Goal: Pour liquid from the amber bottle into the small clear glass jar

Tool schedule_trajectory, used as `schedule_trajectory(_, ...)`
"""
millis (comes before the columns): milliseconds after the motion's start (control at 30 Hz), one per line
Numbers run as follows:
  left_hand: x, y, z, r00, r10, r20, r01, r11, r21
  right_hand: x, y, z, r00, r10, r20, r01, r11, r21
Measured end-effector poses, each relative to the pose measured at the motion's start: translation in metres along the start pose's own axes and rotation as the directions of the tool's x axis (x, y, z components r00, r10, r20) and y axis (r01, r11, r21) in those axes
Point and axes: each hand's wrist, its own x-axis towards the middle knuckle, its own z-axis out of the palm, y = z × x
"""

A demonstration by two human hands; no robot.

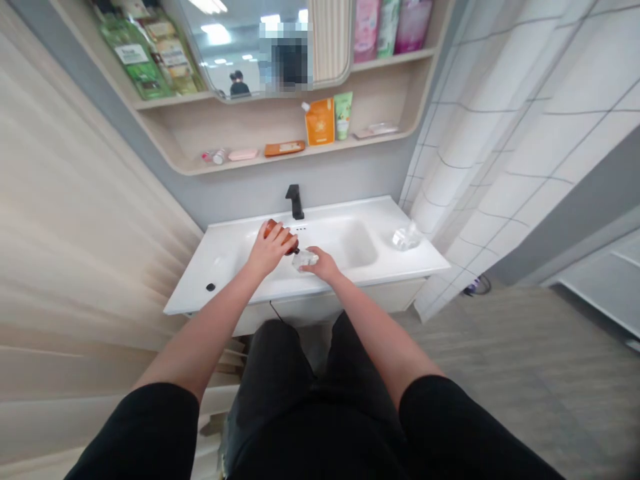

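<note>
Over the white sink, my left hand is wrapped round a reddish-brown bottle, tilted with its dark neck down to the right. The neck meets or hangs just above a small clear container, which my right hand grips from the right side. I cannot tell whether liquid is flowing between them. On the left of the counter lies a small black cap.
A black faucet rises behind the sink. Crumpled clear plastic lies on the counter's right end. Above, a shelf holds an orange pouch, a green tube and a brown packet. Curtains hang on both sides.
</note>
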Motion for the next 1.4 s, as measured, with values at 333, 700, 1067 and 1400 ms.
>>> schedule_trajectory(333, 0.014, 0.004, -0.013, 0.994, 0.104, 0.02, -0.104, 0.994, 0.042, 0.004, 0.004, -0.001, 0.999, -0.001, 0.042, -0.01, 0.966, 0.259)
schedule_trajectory(700, 0.033, 0.004, -0.024, 0.968, 0.25, -0.021, -0.25, 0.968, 0.014, 0.0, -0.002, -0.003, 0.997, 0.01, 0.073, -0.045, 0.861, 0.507)
schedule_trajectory(1067, -0.012, 0.014, 0.0, 0.91, -0.415, 0.006, 0.405, 0.885, -0.228, 0.0, -0.001, -0.003, 0.998, 0.003, 0.061, -0.035, 0.851, 0.524)
schedule_trajectory(1400, -0.128, -0.039, 0.0, 0.284, -0.957, 0.058, 0.533, 0.107, -0.839, -0.002, 0.002, -0.007, 0.998, 0.013, 0.061, -0.037, 0.911, 0.41)
